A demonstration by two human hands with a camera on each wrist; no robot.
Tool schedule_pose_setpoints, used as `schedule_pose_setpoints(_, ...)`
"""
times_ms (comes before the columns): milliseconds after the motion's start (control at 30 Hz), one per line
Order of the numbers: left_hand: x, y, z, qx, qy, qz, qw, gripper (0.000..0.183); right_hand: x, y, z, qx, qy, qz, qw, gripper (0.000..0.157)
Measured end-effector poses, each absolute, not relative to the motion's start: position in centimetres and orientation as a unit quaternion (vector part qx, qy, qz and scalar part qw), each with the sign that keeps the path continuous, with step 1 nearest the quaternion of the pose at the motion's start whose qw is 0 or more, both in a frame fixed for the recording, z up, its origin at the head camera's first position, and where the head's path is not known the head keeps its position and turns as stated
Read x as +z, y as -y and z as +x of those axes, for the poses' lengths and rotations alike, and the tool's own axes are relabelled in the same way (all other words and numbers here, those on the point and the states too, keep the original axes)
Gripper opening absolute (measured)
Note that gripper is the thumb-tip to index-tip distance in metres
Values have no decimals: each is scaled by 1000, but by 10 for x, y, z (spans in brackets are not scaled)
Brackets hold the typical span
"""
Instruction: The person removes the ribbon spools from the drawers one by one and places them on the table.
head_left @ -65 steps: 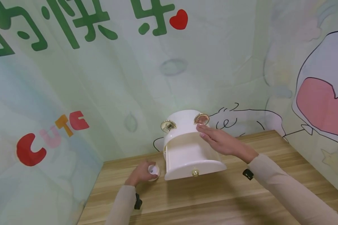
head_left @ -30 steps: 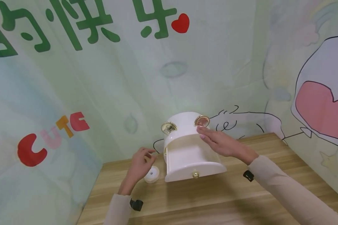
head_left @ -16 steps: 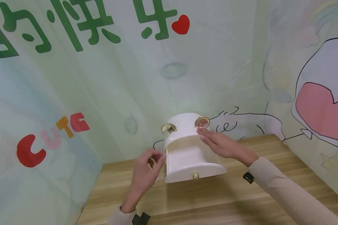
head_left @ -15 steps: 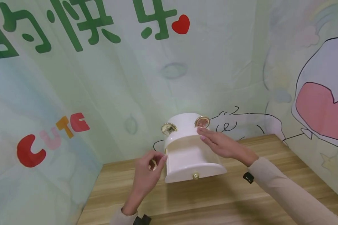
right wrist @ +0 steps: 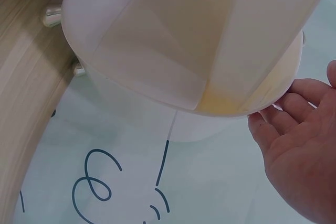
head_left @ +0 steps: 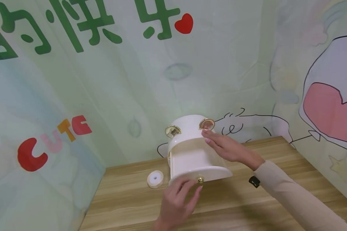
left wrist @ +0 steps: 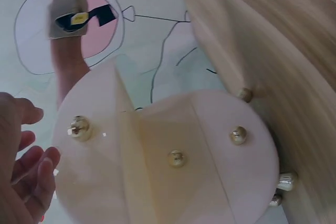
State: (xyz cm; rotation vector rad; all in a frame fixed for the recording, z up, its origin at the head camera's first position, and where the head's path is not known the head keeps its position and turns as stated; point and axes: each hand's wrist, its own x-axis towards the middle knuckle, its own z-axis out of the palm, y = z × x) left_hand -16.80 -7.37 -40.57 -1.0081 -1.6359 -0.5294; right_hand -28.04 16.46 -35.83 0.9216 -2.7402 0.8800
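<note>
A white rounded drawer box (head_left: 188,126) with gold ear-like discs stands on the table, its upper drawer (head_left: 219,172) pulled out. My left hand (head_left: 179,199) is at the drawer's front, thumb and forefinger parted on either side of the gold knob (head_left: 200,180). In the left wrist view, a gap shows between its loosely bent fingers and that knob (left wrist: 80,128). With straight fingers, my right hand (head_left: 228,147) touches the upper right side of the box; the right wrist view has its fingertips (right wrist: 257,121) at the box's rim.
A small white spool (head_left: 155,178) with a pale peach edge lies on the wooden table (head_left: 124,205) left of the box. Lower gold knobs (left wrist: 238,135) and short gold feet (left wrist: 287,181) show on the box. A printed cloth wall (head_left: 127,96) rises close behind.
My left hand let go of the spool, rose to the box's left side, then moved right and down to the drawer knob. The right hand stays put.
</note>
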Motion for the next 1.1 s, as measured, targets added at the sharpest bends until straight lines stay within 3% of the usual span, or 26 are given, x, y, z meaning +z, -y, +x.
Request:
schedule_pose_setpoints(300,-425,64,-173,-191,756,-375,502,26,-359,-164,-281,294,905,303,57,58)
schedule_pose_setpoints(1100,-431,54,-178,-181,755,-373,508,16,-359,-164,-279,297,908,291,57,59)
